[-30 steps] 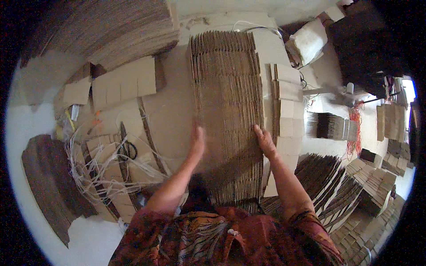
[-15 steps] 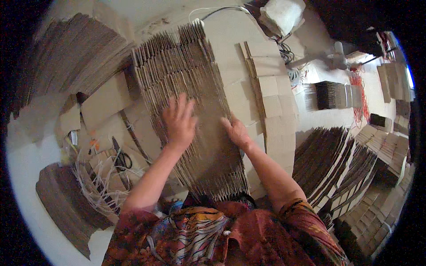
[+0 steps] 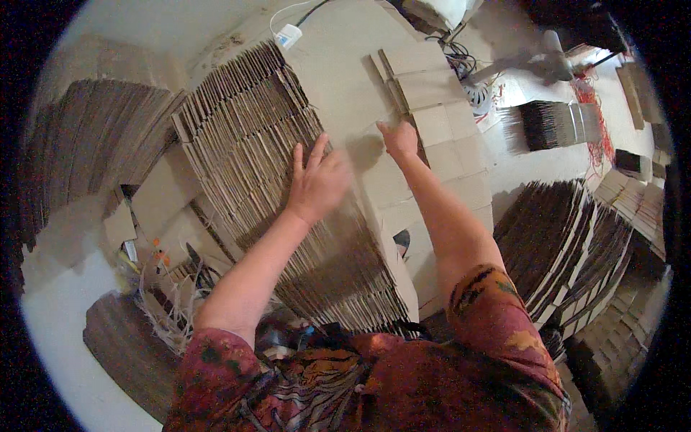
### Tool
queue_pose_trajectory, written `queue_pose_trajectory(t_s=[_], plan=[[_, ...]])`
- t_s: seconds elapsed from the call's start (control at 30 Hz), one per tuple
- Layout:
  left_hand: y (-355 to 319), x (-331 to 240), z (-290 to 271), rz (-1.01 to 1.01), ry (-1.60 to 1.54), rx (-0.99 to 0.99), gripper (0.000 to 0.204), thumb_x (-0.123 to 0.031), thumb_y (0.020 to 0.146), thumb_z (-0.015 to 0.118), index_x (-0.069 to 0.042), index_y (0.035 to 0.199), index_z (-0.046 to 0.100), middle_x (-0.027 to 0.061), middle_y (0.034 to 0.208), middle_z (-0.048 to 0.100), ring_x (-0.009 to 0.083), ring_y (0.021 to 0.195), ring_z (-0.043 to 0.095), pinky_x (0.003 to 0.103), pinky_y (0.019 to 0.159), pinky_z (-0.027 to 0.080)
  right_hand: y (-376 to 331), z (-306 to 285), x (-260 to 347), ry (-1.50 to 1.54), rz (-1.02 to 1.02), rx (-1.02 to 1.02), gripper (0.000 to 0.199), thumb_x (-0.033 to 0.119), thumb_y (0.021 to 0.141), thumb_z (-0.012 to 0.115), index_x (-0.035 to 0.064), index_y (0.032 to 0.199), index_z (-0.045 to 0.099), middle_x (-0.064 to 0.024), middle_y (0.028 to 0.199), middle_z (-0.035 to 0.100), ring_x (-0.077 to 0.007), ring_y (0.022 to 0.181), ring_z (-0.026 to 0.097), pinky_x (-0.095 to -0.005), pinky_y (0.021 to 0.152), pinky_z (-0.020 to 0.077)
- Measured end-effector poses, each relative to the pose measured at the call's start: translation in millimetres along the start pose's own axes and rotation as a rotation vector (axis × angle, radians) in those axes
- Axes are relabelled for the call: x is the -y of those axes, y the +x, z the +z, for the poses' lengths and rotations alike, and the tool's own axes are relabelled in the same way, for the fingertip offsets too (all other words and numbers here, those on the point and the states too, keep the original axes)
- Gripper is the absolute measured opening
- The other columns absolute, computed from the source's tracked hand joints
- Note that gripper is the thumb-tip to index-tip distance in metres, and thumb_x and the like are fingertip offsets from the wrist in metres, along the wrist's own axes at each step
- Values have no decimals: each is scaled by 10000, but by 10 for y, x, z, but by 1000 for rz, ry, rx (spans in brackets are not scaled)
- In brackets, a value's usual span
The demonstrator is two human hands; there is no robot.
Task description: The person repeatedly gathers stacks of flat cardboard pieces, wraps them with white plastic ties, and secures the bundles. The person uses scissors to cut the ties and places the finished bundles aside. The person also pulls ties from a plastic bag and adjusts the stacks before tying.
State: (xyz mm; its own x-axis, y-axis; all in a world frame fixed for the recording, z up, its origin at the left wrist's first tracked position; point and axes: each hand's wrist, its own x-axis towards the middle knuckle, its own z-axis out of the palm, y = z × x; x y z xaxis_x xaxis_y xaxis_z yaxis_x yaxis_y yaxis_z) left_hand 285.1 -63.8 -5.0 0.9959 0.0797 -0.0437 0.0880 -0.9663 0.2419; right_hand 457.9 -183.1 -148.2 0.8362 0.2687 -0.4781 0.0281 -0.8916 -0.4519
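A long row of corrugated cardboard pieces (image 3: 252,155), packed on edge, runs from the far left toward my body. My left hand (image 3: 317,186) is over the right side of this row, two fingers stretched out and apart; its right part is blurred by motion. Farther right, my right hand (image 3: 401,140) is at the left edge of some flat tan cardboard pieces (image 3: 439,129). Its thumb sticks out to the left, apart from the fingers, which are partly hidden. Nothing shows in its grasp.
Left of the row stands another big cardboard stack (image 3: 101,137). Pale strips (image 3: 173,302) lie tangled near scissors (image 3: 201,266). On the right are more cardboard stacks (image 3: 540,237), a fan (image 3: 479,97) and red string (image 3: 594,137). A white power strip (image 3: 289,36) lies at the back.
My right hand has left the side of the row and moved right and away to the flat cardboard. My left hand has shifted toward the row's right side. The view has turned slightly.
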Motion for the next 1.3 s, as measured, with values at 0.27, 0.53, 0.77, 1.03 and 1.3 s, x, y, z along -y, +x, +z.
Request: queue_pose_trajectory(t_s=[0.27,0.53,0.77,1.03,1.3], plan=[[-11,35,25,-25,-37,-15,238,-293,790,509,-116,908,615,37,1207,476,282,1279,241,587,997,146,214,372,440,16,-9,-187,270,253,715,651,-14,719,611,-159,784,632,-270,721,630,-381,638,512],[3,28,22,-36,-19,-6,220,-270,797,503,-129,915,624,39,1201,483,289,1273,251,586,996,146,279,691,436,894,208,-98,268,196,754,629,-42,822,526,-161,719,589,-259,691,619,-350,587,499],[27,7,4,-49,-84,-19,208,-264,786,515,-130,904,622,32,1196,487,291,1276,249,590,993,148,-16,426,519,147,230,-302,411,309,688,711,-18,891,568,-190,888,620,-355,798,604,-413,708,488],[17,13,44,-49,-82,-48,185,-253,765,532,-149,889,622,29,1171,501,295,1266,268,598,986,157,153,459,334,289,143,-312,185,181,732,615,-1,767,603,-153,784,628,-295,733,614,-385,635,487],[22,18,38,-34,-33,-38,180,-250,764,531,-140,871,625,34,1159,507,301,1257,277,596,981,170,52,703,113,1593,211,28,106,100,739,550,7,696,579,-63,602,539,-156,523,514,-322,461,430]])
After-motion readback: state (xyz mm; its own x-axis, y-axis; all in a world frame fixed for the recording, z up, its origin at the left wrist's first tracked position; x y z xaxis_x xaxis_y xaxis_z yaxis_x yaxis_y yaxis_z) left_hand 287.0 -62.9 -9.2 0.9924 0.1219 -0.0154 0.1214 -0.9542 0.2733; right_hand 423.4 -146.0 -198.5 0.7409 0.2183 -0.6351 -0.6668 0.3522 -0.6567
